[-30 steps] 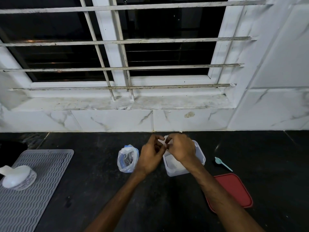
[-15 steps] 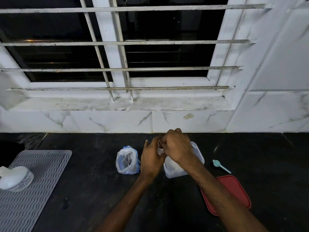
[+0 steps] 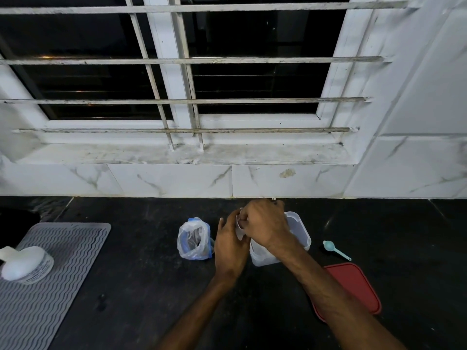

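Observation:
A clear plastic container [image 3: 299, 227] stands open on the black counter [image 3: 141, 279]. Over its left rim both hands work on a small white packet [image 3: 239, 229]. My right hand [image 3: 265, 226] lies on top, fingers curled round the packet. My left hand [image 3: 231, 245] holds it from the left and below. Most of the packet is hidden by the hands. The container's red lid [image 3: 353, 286] lies flat to the right, partly under my right forearm.
A knotted plastic bag [image 3: 193, 239] stands just left of my left hand. A small teal scoop [image 3: 334, 248] lies right of the container. At far left a grey ribbed mat [image 3: 50, 286] carries a white lidded jar [image 3: 25, 265]. Tiled wall and barred window stand behind.
Both hands have stayed over the container's left rim. My right hand has shifted left over my left hand, whose fingers have slid lower beside the packet.

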Demonstrator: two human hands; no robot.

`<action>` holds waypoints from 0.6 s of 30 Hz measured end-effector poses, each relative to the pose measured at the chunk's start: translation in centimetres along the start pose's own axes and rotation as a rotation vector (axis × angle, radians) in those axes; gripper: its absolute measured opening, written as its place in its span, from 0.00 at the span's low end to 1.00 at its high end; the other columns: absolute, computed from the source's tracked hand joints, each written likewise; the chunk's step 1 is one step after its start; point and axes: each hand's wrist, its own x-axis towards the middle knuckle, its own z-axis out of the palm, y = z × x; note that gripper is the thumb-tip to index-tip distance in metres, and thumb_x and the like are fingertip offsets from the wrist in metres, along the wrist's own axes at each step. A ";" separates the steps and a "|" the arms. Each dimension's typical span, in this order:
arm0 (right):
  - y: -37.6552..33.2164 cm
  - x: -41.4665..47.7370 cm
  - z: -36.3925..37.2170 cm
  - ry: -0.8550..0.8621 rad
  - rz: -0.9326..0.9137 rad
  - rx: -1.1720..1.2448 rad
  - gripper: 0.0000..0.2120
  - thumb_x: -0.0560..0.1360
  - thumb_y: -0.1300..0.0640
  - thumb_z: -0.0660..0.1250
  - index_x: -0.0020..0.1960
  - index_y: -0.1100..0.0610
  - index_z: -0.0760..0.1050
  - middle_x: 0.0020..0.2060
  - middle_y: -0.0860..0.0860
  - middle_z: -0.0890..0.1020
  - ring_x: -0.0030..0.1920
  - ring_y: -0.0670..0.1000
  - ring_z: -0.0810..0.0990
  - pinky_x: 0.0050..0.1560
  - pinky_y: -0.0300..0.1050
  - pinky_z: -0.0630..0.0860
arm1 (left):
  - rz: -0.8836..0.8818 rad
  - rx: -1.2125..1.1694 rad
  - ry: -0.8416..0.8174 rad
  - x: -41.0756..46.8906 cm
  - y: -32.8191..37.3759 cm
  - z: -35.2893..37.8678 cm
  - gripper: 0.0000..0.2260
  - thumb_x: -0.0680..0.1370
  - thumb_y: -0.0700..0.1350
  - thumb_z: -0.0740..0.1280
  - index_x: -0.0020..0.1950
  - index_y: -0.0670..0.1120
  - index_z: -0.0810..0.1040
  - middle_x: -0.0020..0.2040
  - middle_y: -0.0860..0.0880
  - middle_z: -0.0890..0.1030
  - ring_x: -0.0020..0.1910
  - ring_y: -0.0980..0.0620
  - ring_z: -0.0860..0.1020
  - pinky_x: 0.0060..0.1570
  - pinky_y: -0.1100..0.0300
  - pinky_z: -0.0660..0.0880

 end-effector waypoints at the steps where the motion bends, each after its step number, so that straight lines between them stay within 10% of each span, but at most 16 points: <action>1: -0.2 -0.1 0.1 0.007 -0.004 -0.035 0.13 0.76 0.45 0.67 0.56 0.49 0.80 0.53 0.50 0.81 0.59 0.53 0.76 0.67 0.57 0.64 | -0.015 -0.033 0.001 0.0 -0.1 0.1 0.15 0.75 0.46 0.68 0.61 0.53 0.75 0.52 0.59 0.80 0.57 0.53 0.79 0.62 0.45 0.74; 8: 0.2 -0.1 1.3 -0.122 -0.090 -0.039 0.15 0.77 0.49 0.66 0.61 0.53 0.77 0.60 0.52 0.78 0.63 0.55 0.75 0.65 0.56 0.69 | -0.121 -0.091 -0.056 -1.3 -0.7 0.4 0.18 0.76 0.44 0.70 0.64 0.52 0.72 0.53 0.57 0.80 0.53 0.61 0.79 0.53 0.65 0.76; 13: 4.8 -0.9 2.8 0.074 -0.036 0.517 0.05 0.75 0.52 0.70 0.46 0.52 0.84 0.47 0.47 0.85 0.48 0.47 0.82 0.52 0.46 0.78 | -0.205 -0.116 -0.083 -3.8 -2.8 1.2 0.18 0.73 0.53 0.72 0.59 0.54 0.72 0.52 0.56 0.80 0.51 0.58 0.80 0.50 0.54 0.80; 18: 14.7 -0.9 5.8 0.260 0.241 0.522 0.04 0.75 0.54 0.69 0.48 0.51 0.83 0.46 0.47 0.85 0.47 0.50 0.82 0.49 0.46 0.78 | -0.314 -0.093 -0.112 -6.6 -4.9 2.9 0.23 0.71 0.54 0.75 0.62 0.55 0.71 0.58 0.56 0.77 0.57 0.60 0.77 0.57 0.57 0.78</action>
